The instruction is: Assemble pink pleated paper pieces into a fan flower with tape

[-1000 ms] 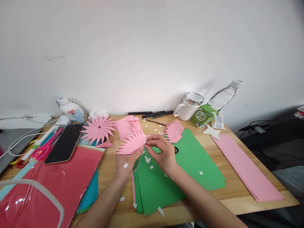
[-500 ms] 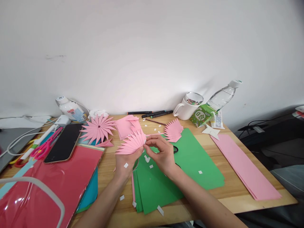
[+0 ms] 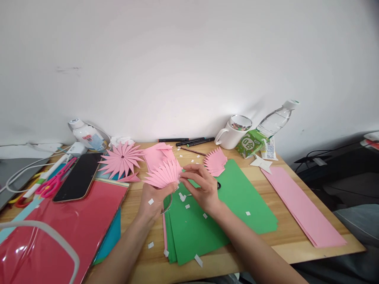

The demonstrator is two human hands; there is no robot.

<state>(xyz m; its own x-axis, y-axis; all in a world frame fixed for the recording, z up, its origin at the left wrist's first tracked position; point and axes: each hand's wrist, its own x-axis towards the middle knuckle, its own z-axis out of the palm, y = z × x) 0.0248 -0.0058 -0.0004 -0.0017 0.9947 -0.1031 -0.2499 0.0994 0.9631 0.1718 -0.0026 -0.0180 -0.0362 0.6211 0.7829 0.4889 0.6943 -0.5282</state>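
My left hand (image 3: 154,200) grips a pink fan of pointed paper petals (image 3: 164,174) from below, fingers closed round its base. My right hand (image 3: 200,187) pinches the fan's right edge with thumb and fingertips. Both hands hover over a stack of green paper sheets (image 3: 237,197) on the wooden table (image 3: 139,232). A second pink fan piece (image 3: 215,161) lies just beyond my right hand. A finished pink paper star flower (image 3: 121,161) lies to the left, with loose pink squares (image 3: 156,156) beside it.
Red plastic-wrapped paper (image 3: 59,228), a black phone (image 3: 77,177) and pink scissors (image 3: 53,182) lie at left. Black pens (image 3: 189,141), a white mug (image 3: 233,132), a green carton (image 3: 248,144) and a water bottle (image 3: 275,120) stand along the wall. Pink strips (image 3: 299,205) lie at right. White scraps are scattered about.
The view and hands have shifted slightly left and up; the fan sits a little higher. My grip on it is unchanged.
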